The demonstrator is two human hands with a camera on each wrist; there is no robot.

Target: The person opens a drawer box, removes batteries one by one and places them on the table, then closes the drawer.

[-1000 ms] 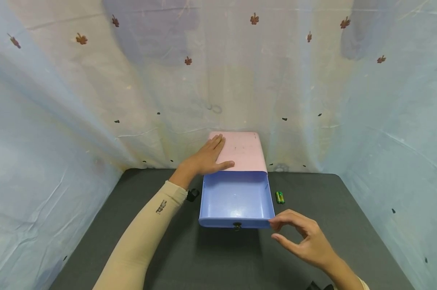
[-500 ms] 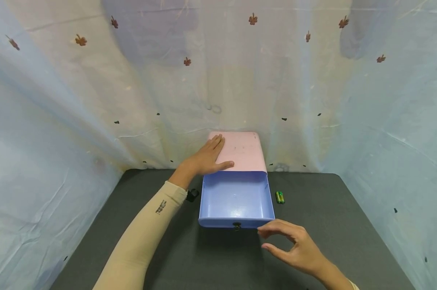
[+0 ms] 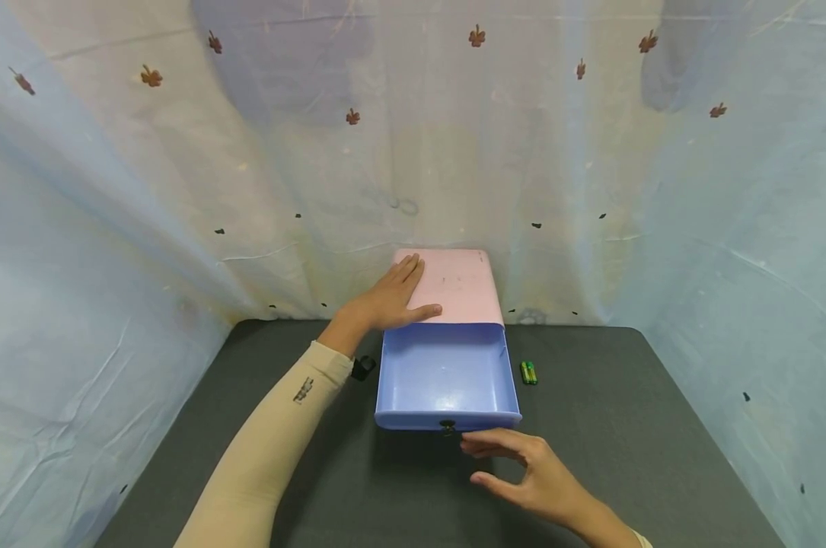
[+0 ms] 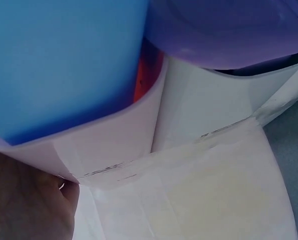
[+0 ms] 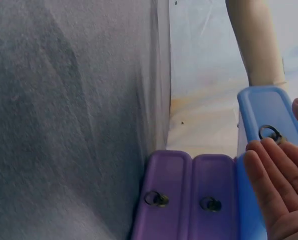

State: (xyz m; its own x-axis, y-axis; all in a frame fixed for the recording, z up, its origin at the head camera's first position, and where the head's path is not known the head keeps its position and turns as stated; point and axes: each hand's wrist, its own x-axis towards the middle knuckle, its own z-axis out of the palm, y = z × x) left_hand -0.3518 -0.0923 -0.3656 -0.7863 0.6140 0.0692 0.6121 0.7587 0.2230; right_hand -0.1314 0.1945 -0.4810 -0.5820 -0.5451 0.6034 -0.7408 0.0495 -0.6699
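Observation:
A small drawer cabinet with a pink top [image 3: 457, 285] stands at the table's back, its blue drawer [image 3: 413, 421] pulled far out and bare inside. My left hand [image 3: 385, 301] rests flat on the pink top's left side, fingers spread. In front of the drawer, my right hand [image 3: 532, 476] hovers with fingers extended and thumb apart, holding nothing. Its fingertips are close to the ring pull [image 5: 269, 131] on the drawer front; contact cannot be told. Two purple drawers [image 5: 170, 190] with ring pulls sit below the blue one.
Two green batteries [image 3: 529, 372] lie side by side on the dark table [image 3: 604, 396], right of the cabinet. A patterned curtain [image 3: 303, 167] hangs close behind it and along both sides. The left wrist view shows something orange-red [image 4: 147, 70] in a gap beside the blue drawer.
My right hand has moved left from the drawer's right front corner toward the ring pull, and slightly nearer me. The left hand, drawer and batteries have stayed put.

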